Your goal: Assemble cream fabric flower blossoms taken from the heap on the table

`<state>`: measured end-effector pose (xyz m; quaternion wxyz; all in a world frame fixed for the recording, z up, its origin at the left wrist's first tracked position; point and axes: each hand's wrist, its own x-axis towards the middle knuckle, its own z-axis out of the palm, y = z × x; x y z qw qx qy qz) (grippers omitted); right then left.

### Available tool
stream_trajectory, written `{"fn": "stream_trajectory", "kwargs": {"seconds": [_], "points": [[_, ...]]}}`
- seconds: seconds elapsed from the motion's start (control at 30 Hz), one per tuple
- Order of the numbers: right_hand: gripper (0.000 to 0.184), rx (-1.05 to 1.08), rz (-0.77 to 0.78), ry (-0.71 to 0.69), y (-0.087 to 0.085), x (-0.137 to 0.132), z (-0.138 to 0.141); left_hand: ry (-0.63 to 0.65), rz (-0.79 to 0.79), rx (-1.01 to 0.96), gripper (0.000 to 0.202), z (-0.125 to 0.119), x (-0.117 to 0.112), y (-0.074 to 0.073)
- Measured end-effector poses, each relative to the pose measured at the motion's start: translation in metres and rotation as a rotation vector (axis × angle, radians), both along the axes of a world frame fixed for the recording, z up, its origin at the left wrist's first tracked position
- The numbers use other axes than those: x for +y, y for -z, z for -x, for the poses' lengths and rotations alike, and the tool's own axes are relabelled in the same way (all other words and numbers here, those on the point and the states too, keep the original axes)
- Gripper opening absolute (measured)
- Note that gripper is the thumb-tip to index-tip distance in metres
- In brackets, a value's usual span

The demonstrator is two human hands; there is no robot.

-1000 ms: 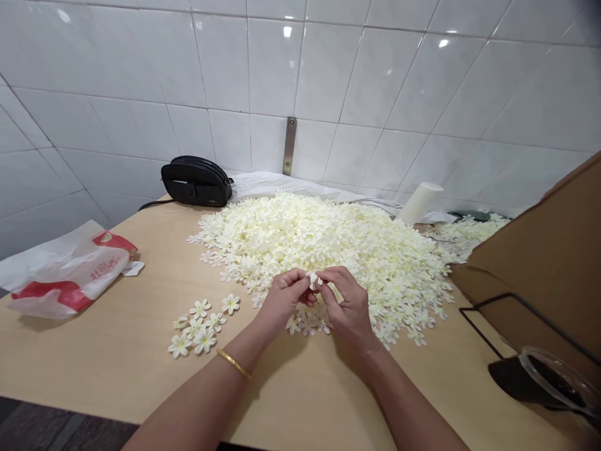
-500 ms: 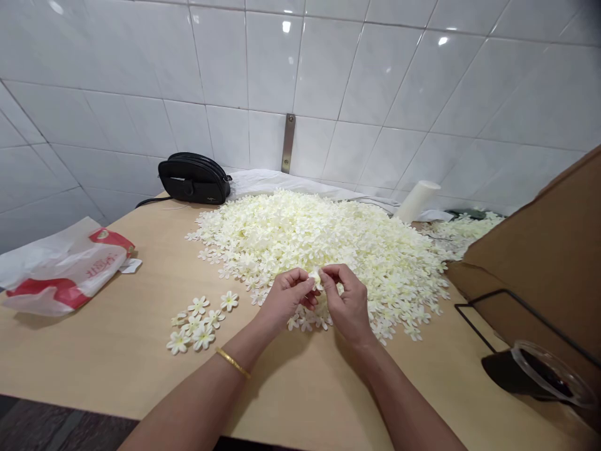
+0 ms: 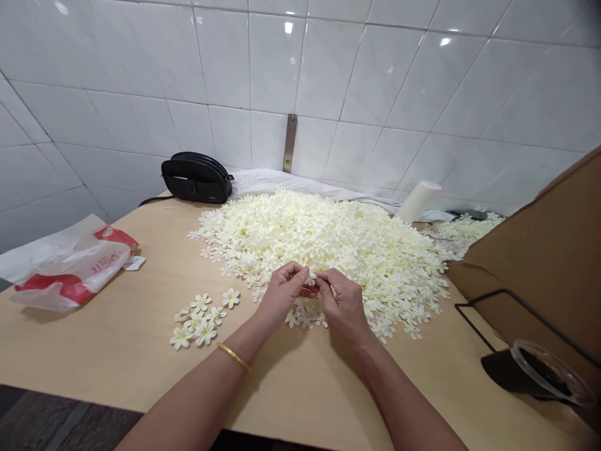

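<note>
My left hand (image 3: 282, 292) and my right hand (image 3: 342, 302) meet over the near edge of a big heap of cream-white fabric flowers (image 3: 323, 241) on a light wooden table (image 3: 141, 363). Both pinch one small white flower (image 3: 312, 278) between their fingertips, just above the table. A gold bangle (image 3: 234, 357) sits on my left wrist. To the left lies a small cluster of several separated flowers (image 3: 200, 319), flat on the table.
A black pouch (image 3: 196, 178) sits by the tiled wall at the back left. A red and white plastic bag (image 3: 70, 262) lies at the left edge. A brown cardboard box (image 3: 544, 263), a black wire stand (image 3: 516, 326) and a clear lidded cup (image 3: 551, 376) stand at the right. A white roll (image 3: 419, 200) leans behind the heap.
My hands stay together at the heap's near edge, fingers shifting slightly on the small flower. The view has drifted a little; nothing else has moved.
</note>
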<state>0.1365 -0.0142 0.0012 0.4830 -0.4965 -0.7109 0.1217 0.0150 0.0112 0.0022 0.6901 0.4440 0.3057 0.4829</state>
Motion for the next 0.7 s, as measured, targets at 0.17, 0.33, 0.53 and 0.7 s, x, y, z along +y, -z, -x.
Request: {"fn": "stream_trajectory", "kwargs": {"seconds": [0.17, 0.33, 0.53, 0.7], "points": [[0.015, 0.039, 0.069, 0.030, 0.0006, 0.0004, -0.0001, -0.001, 0.124, -0.059, 0.020, -0.0004, 0.0016, 0.0019], [0.015, 0.044, 0.102, 0.026, 0.0019, 0.0011, -0.0010, -0.047, 0.161, -0.047, 0.024, -0.0002, -0.0010, -0.0016], [0.012, 0.005, 0.046, 0.041, 0.0017, 0.0001, 0.0012, 0.022, 0.126, -0.042, 0.024, 0.0005, -0.0029, -0.0025], [0.012, 0.149, 0.164, -0.001, -0.0004, 0.0006, -0.0009, 0.001, 0.145, 0.004, 0.020, 0.0011, -0.0033, -0.0034]]}}
